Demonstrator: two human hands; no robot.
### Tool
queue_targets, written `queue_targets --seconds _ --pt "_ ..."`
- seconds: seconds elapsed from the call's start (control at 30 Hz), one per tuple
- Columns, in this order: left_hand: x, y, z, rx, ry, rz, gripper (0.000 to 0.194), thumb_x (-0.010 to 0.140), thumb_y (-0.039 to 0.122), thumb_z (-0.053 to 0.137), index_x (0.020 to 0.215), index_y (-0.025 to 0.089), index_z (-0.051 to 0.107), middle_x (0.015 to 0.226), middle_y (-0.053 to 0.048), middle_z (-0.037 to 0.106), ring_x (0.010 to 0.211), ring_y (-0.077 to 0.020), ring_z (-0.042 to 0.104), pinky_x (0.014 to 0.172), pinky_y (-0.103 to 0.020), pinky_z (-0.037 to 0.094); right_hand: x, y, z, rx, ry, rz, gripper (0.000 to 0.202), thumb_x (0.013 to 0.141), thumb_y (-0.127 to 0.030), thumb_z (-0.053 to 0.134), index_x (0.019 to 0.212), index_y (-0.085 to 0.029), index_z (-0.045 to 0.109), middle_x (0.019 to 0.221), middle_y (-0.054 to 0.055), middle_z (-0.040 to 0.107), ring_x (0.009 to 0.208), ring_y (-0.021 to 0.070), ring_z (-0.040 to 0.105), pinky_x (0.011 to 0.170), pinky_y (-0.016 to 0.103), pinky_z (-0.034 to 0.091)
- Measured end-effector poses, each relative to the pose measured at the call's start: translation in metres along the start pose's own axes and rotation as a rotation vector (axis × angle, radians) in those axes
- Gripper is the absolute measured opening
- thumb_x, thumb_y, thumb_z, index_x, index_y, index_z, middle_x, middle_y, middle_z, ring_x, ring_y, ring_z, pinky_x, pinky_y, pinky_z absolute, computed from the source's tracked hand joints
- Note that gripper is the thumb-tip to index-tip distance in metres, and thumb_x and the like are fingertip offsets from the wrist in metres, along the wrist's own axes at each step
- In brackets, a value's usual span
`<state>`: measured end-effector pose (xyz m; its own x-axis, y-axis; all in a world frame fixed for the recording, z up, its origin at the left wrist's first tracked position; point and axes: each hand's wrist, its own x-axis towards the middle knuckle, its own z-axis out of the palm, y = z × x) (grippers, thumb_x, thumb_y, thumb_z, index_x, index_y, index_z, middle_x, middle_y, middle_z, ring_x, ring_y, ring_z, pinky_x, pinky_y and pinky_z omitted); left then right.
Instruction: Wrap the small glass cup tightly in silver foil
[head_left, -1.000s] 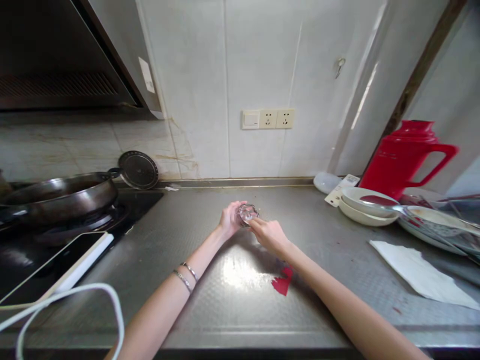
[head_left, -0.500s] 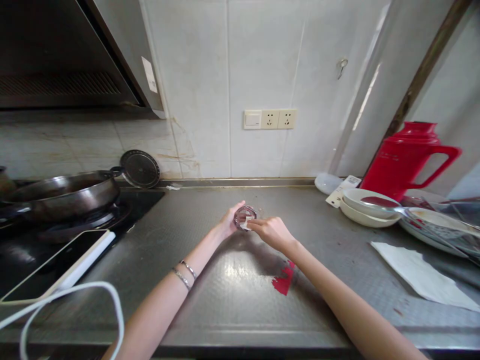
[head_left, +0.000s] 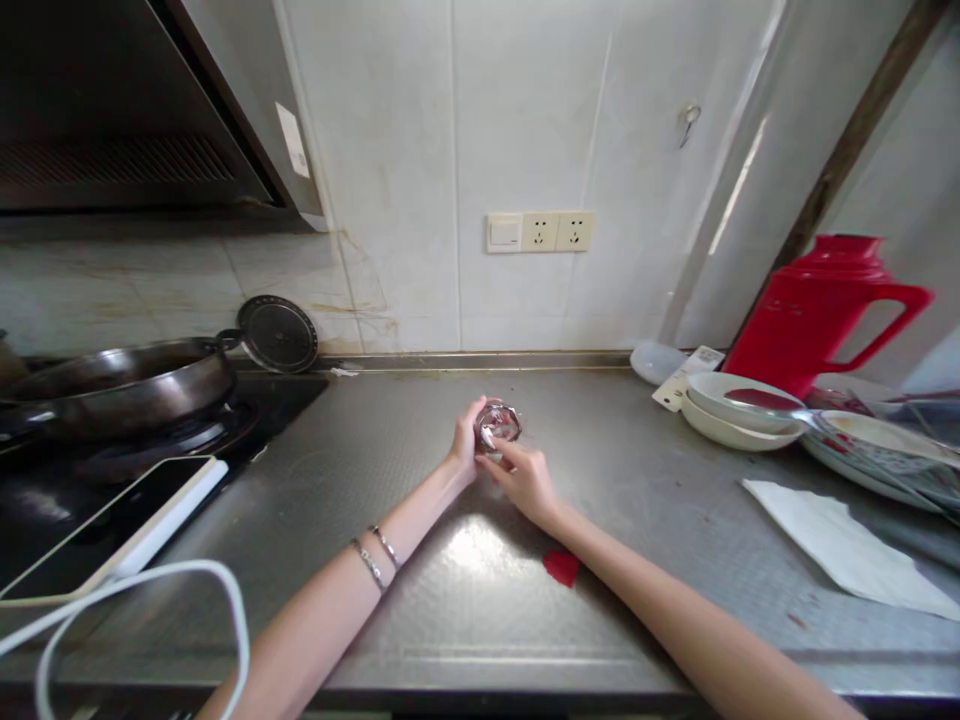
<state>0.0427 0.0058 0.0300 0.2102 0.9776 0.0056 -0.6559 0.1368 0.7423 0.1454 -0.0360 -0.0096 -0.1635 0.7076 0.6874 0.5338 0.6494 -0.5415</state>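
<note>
Head view: the left hand's fingers [head_left: 481,404] curl round the outside of a small clear glass [head_left: 511,424], gripping it from its left side. The right hand [head_left: 525,482] has its fingertips at the glass's near rim, pinching a bit of white tissue [head_left: 487,438] that reaches into the mouth. The glass sits between the two hands, mouth turned toward the viewer, over the middle of the steel countertop [head_left: 375,440]; whether its base touches the metal cannot be told.

Two bracelets [head_left: 368,565] circle the left wrist. A red scrap [head_left: 560,568] lies just beside the right forearm. Farther right, a white napkin [head_left: 847,545] lies flat, with stacked bowls [head_left: 739,434] beyond it and a red thermos [head_left: 814,310] behind them. Off to the left, a white cable [head_left: 236,600] loops near a pale-edged device [head_left: 169,515], and a metal pan [head_left: 150,395] stands on the black stove [head_left: 296,397]. A dark round disc [head_left: 277,335] leans against the wall.
</note>
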Motion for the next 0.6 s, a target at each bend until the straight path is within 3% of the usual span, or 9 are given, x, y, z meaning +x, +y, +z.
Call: queue_targets --seconds 0.1,0.23,0.3,0.43,0.6 --pt "-0.001 0.002 0.004 -0.048 -0.045 -0.006 0.029 0.079 0.04 0.058 0.086 0.014 0.066 0.069 -0.006 0.068 0.058 -0.0171 0.064 0.058 -0.028 0.05 0.001 0.0 0.001 -0.003 0.074 -0.106 0.024 0.091 -0.031 0.05 0.101 -0.016 0.066 0.078 0.005 0.069 0.057 0.0129 0.06 0.058 0.022 0.046" --pt "0.0 0.006 0.004 -0.079 -0.112 -0.013 0.027 0.081 0.036 0.054 0.091 0.013 0.066 0.076 -0.008 0.07 0.068 -0.0199 0.066 0.068 -0.032 0.052 0.006 0.001 -0.01 -0.152 0.024 -0.179 0.023 0.094 -0.024 0.043 0.093 -0.016 0.065 0.077 0.006 0.067 0.065 0.0142 0.062 0.06 0.022 0.045" --pt "0.001 0.01 0.002 -0.074 -0.194 -0.063 0.03 0.082 0.035 0.051 0.091 0.011 0.067 0.082 -0.012 0.071 0.074 -0.0226 0.067 0.072 -0.034 0.051 0.009 0.003 -0.021 -0.292 -0.062 -0.211 0.023 0.095 -0.021 0.042 0.091 -0.016 0.064 0.079 0.006 0.068 0.066 0.0136 0.062 0.06 0.021 0.044" --pt "0.008 0.026 -0.011 -0.048 -0.339 -0.223 0.041 0.084 0.039 0.047 0.096 0.006 0.067 0.091 -0.018 0.071 0.081 -0.0258 0.067 0.071 -0.035 0.05 0.018 0.005 -0.046 -0.577 -0.277 -0.291 0.025 0.095 -0.014 0.039 0.109 -0.016 0.06 0.1 0.009 0.067 0.074 0.0131 0.063 0.058 0.019 0.041" --pt "0.017 0.036 -0.027 0.092 -0.233 -0.42 0.052 0.085 0.052 0.046 0.091 0.006 0.069 0.082 -0.018 0.072 0.069 -0.0253 0.067 0.064 -0.035 0.05 0.025 -0.007 -0.062 -0.764 -0.538 -0.432 0.033 0.096 -0.011 0.033 0.12 -0.019 0.053 0.11 0.007 0.065 0.074 0.0132 0.062 0.056 0.021 0.039"
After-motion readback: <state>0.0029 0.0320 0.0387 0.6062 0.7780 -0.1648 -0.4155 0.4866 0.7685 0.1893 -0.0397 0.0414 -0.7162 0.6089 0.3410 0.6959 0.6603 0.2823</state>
